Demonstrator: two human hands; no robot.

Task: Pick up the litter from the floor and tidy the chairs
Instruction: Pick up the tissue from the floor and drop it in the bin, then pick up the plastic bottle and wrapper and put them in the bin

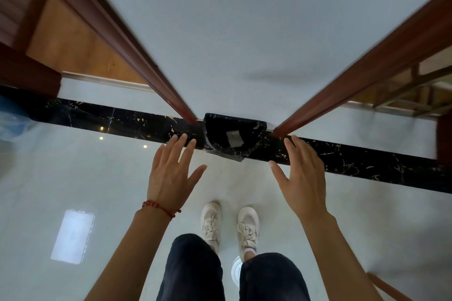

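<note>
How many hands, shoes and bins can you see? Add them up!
Hands: 2, left hand and right hand
Shoes: 2, left shoe and right shoe
Bins: 1, black-lined bin
Total: 5

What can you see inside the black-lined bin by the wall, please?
Inside the bin, against its black liner, lies one pale, flat scrap of paper. The rest looks dark; whether anything else lies deeper cannot be told.

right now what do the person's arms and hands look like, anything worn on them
Both forearms are bare, with no sleeves in view. The left hand has a thin red beaded bracelet around its wrist. The right hand and its wrist carry nothing: no watch, ring or glove shows on either hand.
</note>
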